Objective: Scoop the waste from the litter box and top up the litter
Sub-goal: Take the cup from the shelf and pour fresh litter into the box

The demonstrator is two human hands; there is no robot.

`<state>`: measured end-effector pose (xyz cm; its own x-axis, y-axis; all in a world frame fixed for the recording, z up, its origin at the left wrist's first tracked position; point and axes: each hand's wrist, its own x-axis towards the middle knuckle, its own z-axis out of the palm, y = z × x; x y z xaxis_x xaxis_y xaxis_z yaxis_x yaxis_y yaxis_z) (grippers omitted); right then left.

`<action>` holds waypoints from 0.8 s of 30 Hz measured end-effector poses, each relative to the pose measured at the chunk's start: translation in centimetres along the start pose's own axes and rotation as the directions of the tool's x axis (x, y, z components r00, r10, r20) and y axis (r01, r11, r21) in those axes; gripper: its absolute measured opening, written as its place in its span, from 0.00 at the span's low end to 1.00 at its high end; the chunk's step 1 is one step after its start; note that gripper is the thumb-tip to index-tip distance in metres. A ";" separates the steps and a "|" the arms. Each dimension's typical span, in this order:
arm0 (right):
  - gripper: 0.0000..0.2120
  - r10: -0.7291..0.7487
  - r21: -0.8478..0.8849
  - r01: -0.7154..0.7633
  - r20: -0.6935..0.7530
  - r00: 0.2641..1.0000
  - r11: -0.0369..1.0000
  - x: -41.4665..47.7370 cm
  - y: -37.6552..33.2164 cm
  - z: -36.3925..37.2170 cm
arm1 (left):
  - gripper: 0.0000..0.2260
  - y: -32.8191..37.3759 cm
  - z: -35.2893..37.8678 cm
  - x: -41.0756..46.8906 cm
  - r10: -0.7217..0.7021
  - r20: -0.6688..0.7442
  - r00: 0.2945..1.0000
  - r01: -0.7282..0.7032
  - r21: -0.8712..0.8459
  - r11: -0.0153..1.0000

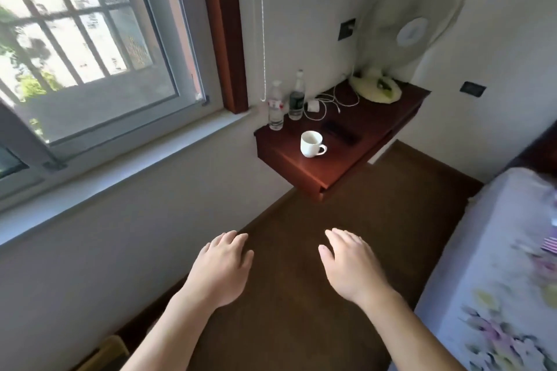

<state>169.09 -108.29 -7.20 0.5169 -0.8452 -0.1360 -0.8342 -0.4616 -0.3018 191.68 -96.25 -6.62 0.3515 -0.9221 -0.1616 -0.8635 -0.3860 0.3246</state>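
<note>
Evidently unstarted; shows no litter box. Both empty, fingers relaxed: left hand [221, 268], right hand [351, 268], short of the shelf [331, 167].

Cup [312, 144] on shelf [376, 120], bottles [275, 110] behind it, window [90, 48] left.

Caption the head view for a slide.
Open, empty left hand and right hand held out above brown floor, white mug on wooden nightstand ahead.

A strip of bare dark brown carpeted floor [346, 220] ran ahead, hemmed by the white wall [90, 235] leftward, a floral-sheeted bed [497, 265] rightward, and a reddish wooden wall-mounted shelf [346, 159] beyond.
</note>
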 end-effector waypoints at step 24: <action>0.23 0.366 0.599 -0.299 0.011 0.930 0.742 39.2 10.4 0.7 | 0.34 3.2 3.8 49.0 0.076 0.331 0.941 0.133 -0.565 0.814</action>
<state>180.82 -146.00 -16.33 0.1777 -0.9524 -0.2476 -0.6587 0.0719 -0.7490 204.77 -142.57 -17.08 0.1455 -0.8881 -0.4361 -0.4522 -0.4517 0.7691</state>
